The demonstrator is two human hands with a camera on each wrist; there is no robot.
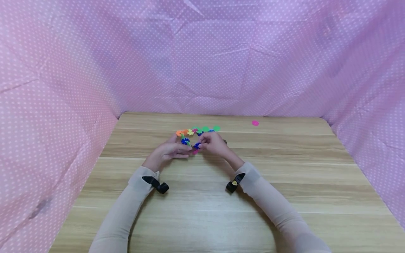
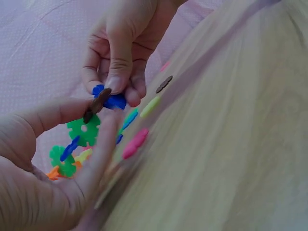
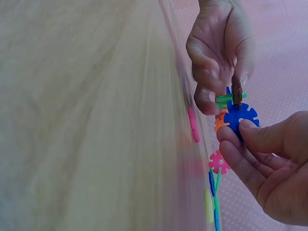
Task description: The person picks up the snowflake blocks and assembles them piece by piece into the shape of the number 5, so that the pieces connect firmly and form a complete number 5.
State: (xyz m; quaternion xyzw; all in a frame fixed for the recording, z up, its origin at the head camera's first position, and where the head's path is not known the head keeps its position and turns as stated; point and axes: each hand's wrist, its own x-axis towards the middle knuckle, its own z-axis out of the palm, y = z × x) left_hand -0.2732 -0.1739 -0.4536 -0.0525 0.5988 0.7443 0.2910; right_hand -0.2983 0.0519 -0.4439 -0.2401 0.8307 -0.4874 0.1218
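My left hand (image 1: 169, 149) and right hand (image 1: 215, 143) meet over the far part of the table, around a chain of notched plastic snowflake discs. In the right wrist view, my right thumb and fingers pinch a blue disc (image 3: 242, 115). A brown disc (image 3: 237, 91) is slotted edge-on against it, gripped between my left thumb and fingers. From the brown disc the chain runs on through a green disc (image 2: 86, 130), a small blue disc (image 2: 70, 148) and another green one (image 2: 62, 160). Orange (image 1: 179, 133) and yellow (image 1: 190, 132) discs show beyond my left fingers.
Loose discs lie behind and beside the hands: green (image 1: 216, 128), pink (image 2: 135, 143), yellow (image 2: 150, 106) and brown (image 2: 164, 84). Farther right, a single pink disc (image 1: 255, 123) lies near the back edge of the wooden table (image 1: 196, 218). Pink dotted cloth (image 1: 202, 63) hangs around it.
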